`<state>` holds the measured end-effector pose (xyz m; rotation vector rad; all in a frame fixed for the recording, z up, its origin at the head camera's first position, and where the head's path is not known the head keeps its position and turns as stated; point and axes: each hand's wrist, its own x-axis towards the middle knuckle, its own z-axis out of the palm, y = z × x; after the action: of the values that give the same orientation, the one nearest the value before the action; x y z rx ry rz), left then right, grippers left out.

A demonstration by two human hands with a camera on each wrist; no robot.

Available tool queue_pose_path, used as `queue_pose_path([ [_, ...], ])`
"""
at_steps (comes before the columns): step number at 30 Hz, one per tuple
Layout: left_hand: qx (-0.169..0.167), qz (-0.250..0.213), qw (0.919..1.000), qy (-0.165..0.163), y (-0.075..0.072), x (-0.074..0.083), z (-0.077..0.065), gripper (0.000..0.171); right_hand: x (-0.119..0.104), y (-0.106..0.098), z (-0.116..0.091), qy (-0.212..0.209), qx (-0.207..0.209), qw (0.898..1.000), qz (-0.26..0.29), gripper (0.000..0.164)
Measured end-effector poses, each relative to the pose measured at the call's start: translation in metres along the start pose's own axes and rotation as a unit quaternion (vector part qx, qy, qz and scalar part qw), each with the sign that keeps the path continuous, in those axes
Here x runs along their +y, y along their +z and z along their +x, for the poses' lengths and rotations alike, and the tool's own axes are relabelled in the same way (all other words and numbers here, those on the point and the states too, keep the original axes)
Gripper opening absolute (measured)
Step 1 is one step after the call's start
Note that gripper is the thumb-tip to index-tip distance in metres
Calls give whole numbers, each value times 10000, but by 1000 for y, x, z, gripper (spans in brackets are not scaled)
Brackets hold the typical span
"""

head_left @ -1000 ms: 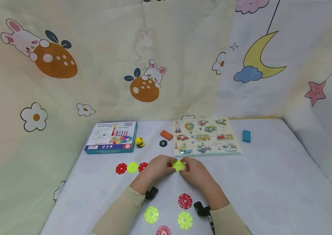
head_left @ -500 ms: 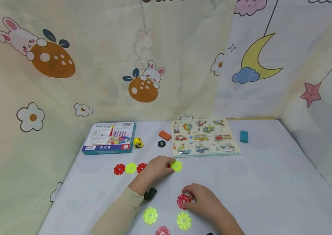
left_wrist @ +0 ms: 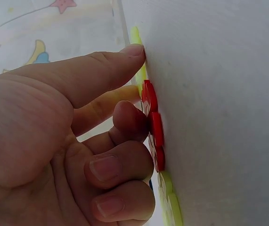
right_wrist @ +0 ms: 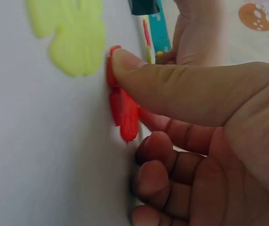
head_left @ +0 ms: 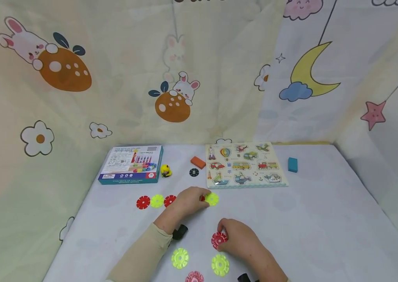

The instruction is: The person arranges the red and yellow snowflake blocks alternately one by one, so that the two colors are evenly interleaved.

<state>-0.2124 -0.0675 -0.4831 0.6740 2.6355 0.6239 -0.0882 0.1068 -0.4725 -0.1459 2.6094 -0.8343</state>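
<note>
My left hand (head_left: 189, 200) holds the edge of a yellow-green snowflake disc (head_left: 213, 199) at the right end of a row, its thumb and index finger on either side. Under that hand is a red snowflake disc (left_wrist: 157, 129), mostly hidden in the head view. Farther left in the row lie a red disc (head_left: 143, 202), a yellow-green disc (head_left: 157, 201) and another red disc (head_left: 169, 201). Nearer the body, my right hand (head_left: 240, 238) pinches a translucent red snowflake disc (head_left: 218, 240) between thumb and index finger, close over the table; its other fingers curl loosely.
Two yellow-green discs (head_left: 220, 265) and a pinkish disc (head_left: 194, 276) lie near the front. Toward the back are a boxed set (head_left: 132, 164), a yellow figurine (head_left: 165, 170), an orange block (head_left: 198, 162), a black chip (head_left: 194, 172), a picture puzzle board (head_left: 246, 165) and a teal block (head_left: 292, 165).
My right hand has left the yellow-green disc at the row's end, moved back toward the body and taken hold of the translucent red disc. My left hand has stayed at the row.
</note>
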Motion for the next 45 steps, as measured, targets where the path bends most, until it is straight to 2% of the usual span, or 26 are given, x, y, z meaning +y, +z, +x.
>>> queue_pose_path([
  [7,16,60,10000,21,5,-3,1,47,-2,-1,0,54,-188,9997,135,37],
  [11,53,34,10000,46,6,-5,3,46,-3,-8,-5,-190,-381,9984,383,30],
  [14,37,39,10000,3,5,-5,4,46,-5,-25,-8,-387,-681,9947,669,28],
  [17,30,38,10000,-68,3,-2,4,46,-10,-53,-12,-367,-869,9899,1055,33],
  [22,4,85,9999,-137,1,3,2,46,-14,-97,-18,-264,-627,9866,1483,37],
  [26,-37,120,9998,-165,0,5,1,46,-5,-112,-10,-235,-161,9836,1779,41],
  [29,-53,140,9998,-163,-1,5,1,46,6,-108,8,-103,274,9844,1738,46],
  [34,-53,173,9998,-117,0,1,2,46,22,-87,45,147,781,9896,1196,48],
  [38,-50,206,9998,-62,0,-1,2,46,30,-73,64,247,856,9913,972,48],
  [45,-61,252,9997,-32,0,2,1,47,38,-56,75,338,901,9917,847,50],
])
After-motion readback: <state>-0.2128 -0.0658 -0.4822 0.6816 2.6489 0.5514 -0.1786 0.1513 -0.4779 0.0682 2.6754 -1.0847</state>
